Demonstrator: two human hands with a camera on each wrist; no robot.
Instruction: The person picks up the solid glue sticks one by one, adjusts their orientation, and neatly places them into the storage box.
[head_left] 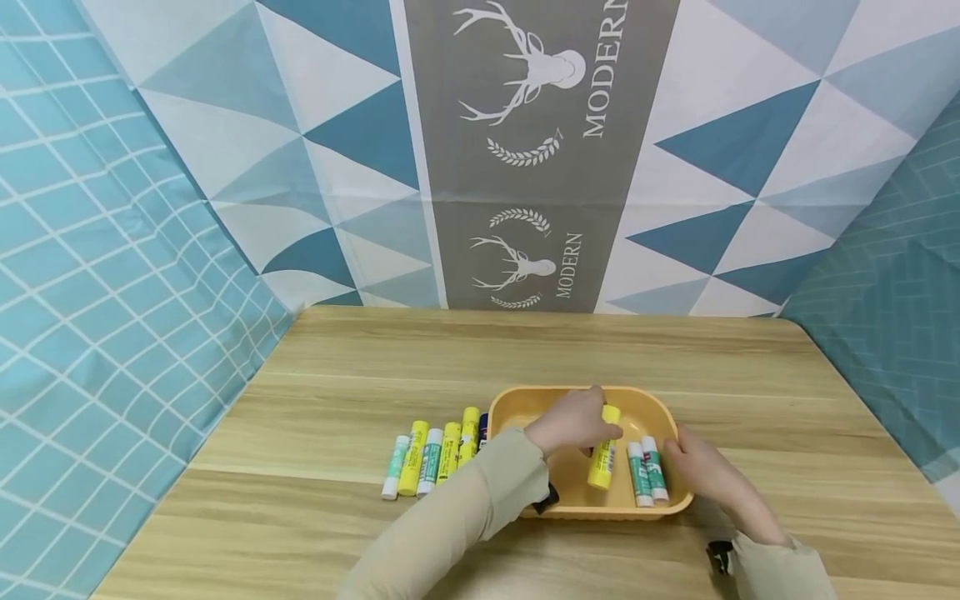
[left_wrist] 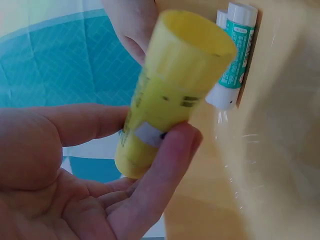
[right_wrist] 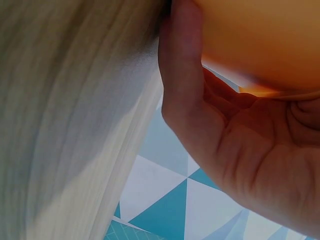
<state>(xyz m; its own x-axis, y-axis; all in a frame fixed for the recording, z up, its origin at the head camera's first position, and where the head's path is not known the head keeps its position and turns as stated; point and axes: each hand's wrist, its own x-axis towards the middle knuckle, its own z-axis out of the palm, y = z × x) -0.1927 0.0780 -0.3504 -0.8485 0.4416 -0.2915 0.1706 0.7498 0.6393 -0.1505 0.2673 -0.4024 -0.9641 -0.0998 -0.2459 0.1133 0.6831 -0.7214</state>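
Observation:
My left hand [head_left: 573, 422] pinches a yellow glue stick [head_left: 602, 467] between thumb and fingers, over the inside of an orange plastic tray [head_left: 570, 388]. Seen from the left wrist, the glue stick [left_wrist: 175, 75] is tilted, with its hollow-looking end towards the upper right. At the tray's right side, my right hand [head_left: 708, 468] grips the rim; the right wrist view shows its fingers [right_wrist: 181, 65] against the orange wall. Two white-and-green glue sticks [head_left: 654, 469] lie side by side in the tray's right part.
Left of the tray, a row of glue sticks lies on the wooden table [head_left: 300, 500]: white-and-green ones [head_left: 396, 467], yellow ones [head_left: 413, 458] and a dark blue one [head_left: 483, 429] partly behind the tray. Patterned cloth [head_left: 517, 183] hangs at the table's back edge.

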